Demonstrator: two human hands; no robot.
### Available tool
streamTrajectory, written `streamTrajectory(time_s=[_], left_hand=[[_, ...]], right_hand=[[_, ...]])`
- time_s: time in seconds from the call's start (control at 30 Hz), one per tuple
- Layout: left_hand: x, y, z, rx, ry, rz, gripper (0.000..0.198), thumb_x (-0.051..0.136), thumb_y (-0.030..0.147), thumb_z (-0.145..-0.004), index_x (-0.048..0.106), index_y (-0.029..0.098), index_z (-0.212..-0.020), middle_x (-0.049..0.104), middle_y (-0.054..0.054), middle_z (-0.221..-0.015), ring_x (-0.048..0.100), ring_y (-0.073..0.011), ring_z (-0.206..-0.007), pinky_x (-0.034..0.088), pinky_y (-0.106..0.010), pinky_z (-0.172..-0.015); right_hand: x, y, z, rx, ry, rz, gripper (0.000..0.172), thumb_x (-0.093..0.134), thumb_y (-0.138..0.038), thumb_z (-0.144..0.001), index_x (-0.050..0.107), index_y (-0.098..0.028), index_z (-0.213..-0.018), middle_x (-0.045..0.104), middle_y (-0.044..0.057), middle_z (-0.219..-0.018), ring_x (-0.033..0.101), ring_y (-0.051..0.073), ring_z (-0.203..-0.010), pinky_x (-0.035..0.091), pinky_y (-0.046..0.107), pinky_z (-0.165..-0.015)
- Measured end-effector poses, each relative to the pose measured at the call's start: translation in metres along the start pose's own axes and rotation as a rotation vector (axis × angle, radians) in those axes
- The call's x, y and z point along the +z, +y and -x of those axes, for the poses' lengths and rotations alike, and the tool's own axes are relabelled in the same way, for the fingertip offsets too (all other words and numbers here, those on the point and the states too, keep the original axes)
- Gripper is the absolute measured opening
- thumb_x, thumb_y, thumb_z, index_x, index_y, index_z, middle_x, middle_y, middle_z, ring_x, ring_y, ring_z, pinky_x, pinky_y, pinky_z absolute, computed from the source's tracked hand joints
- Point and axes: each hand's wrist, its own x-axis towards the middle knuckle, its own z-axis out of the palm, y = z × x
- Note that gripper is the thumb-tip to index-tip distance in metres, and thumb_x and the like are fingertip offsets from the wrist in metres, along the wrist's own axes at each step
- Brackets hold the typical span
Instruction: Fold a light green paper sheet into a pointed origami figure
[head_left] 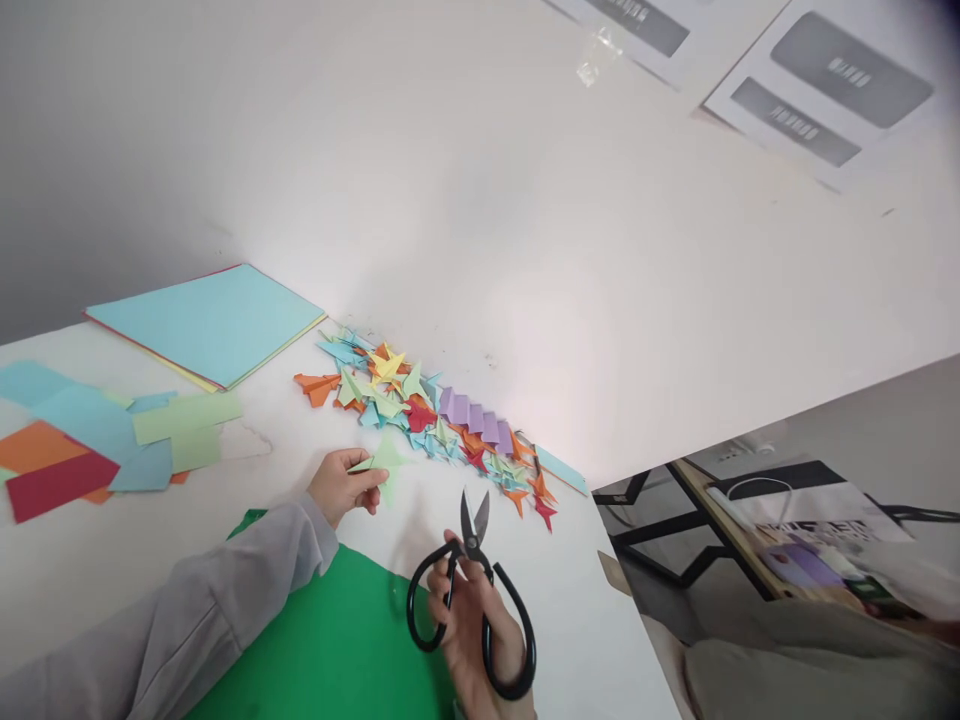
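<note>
Between its thumb and fingers my left hand [346, 487] pinches a light green paper star [388, 462], just in front of a long heap of cut paper stars [420, 412]. Black-handled scissors [472, 530] are in my right hand [480, 640], fingers and thumb through the loops. Their blades point away from me, slightly apart, with no paper between them. Orange, red, yellow, blue and green pieces make up the heap. A folded purple paper strip [476, 418] lies along its back edge. Below both hands a green sheet [345, 640] covers the front of the white table.
A stack of coloured sheets [214, 320], blue on top, lies at the back left against the wall. Loose paper pieces [82, 440] spread over the left side. Past the table's right edge stands a shelf with a white bag [825, 520]. Printed papers [821, 90] hang on the wall.
</note>
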Motion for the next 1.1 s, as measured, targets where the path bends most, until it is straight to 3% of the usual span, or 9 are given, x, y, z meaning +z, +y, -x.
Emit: streamTrajectory(time_s=[0.17,0.27,0.43,0.57,0.77,0.93,1.1], left_hand=[[0.001,0.002,0.001,-0.008,0.006,0.019,0.034,0.078,0.025,-0.044,0.047,0.013,-0.053,0.045,0.006,-0.042,0.047,-0.0082,-0.035,0.042,-0.021,-0.032],[0.001,0.004,0.002,-0.008,0.015,0.035,0.034,0.078,0.026,-0.044,0.047,0.013,-0.054,0.046,0.006,-0.043,0.048,-0.0081,-0.036,0.042,-0.021,-0.032],[0.001,0.005,0.001,-0.017,0.022,0.045,0.034,0.078,0.025,-0.045,0.047,0.013,-0.057,0.047,0.005,-0.046,0.048,-0.0081,-0.036,0.041,-0.02,-0.031],[-0.002,0.003,-0.001,0.002,0.018,0.059,0.034,0.077,0.023,-0.047,0.049,0.013,-0.061,0.049,0.005,-0.049,0.049,-0.0083,-0.038,0.042,-0.02,-0.032],[0.0,0.01,0.007,0.062,0.004,0.049,0.036,0.078,0.022,-0.043,0.049,0.013,-0.061,0.051,0.004,-0.049,0.051,-0.0091,-0.041,0.044,-0.021,-0.035],[0.025,0.033,0.022,0.148,-0.072,0.069,0.036,0.077,0.026,-0.046,0.049,0.014,-0.065,0.053,0.003,-0.051,0.051,-0.0094,-0.041,0.044,-0.023,-0.037],[0.063,0.07,0.033,0.245,-0.175,0.09,0.035,0.075,0.027,-0.05,0.05,0.014,-0.071,0.055,0.003,-0.052,0.052,-0.0096,-0.041,0.044,-0.023,-0.039]], right_hand=[[0.002,0.013,-0.002,0.206,-0.132,0.033,0.044,0.057,-0.053,-0.071,0.064,-0.02,-0.099,0.061,0.003,-0.061,0.051,0.012,-0.04,0.035,0.021,-0.033],[0.003,0.017,-0.004,0.242,-0.215,0.059,0.053,0.05,-0.061,-0.072,0.063,-0.018,-0.101,0.062,0.005,-0.058,0.048,0.012,-0.034,0.031,0.021,-0.031],[0.007,0.02,-0.007,0.133,-0.124,0.045,0.035,0.06,-0.042,-0.072,0.064,-0.02,-0.098,0.062,0.004,-0.066,0.049,0.012,-0.046,0.037,0.022,-0.04],[0.013,0.02,-0.01,0.039,-0.165,0.04,0.044,0.055,-0.052,-0.072,0.061,-0.021,-0.104,0.062,0.006,-0.077,0.054,0.016,-0.058,0.043,0.028,-0.049],[0.027,0.027,-0.008,-0.077,-0.232,0.185,0.047,0.048,-0.051,-0.078,0.055,-0.02,-0.111,0.059,0.003,-0.069,0.052,0.014,-0.051,0.04,0.026,-0.045],[0.041,0.026,-0.01,-0.181,-0.313,0.302,0.049,0.049,-0.048,-0.079,0.049,-0.017,-0.117,0.059,0.002,-0.069,0.051,0.013,-0.051,0.041,0.025,-0.046],[0.068,-0.003,-0.012,-0.352,-0.331,0.387,0.05,0.05,-0.052,-0.077,0.048,-0.017,-0.114,0.057,0.002,-0.07,0.052,0.013,-0.052,0.041,0.025,-0.046]])
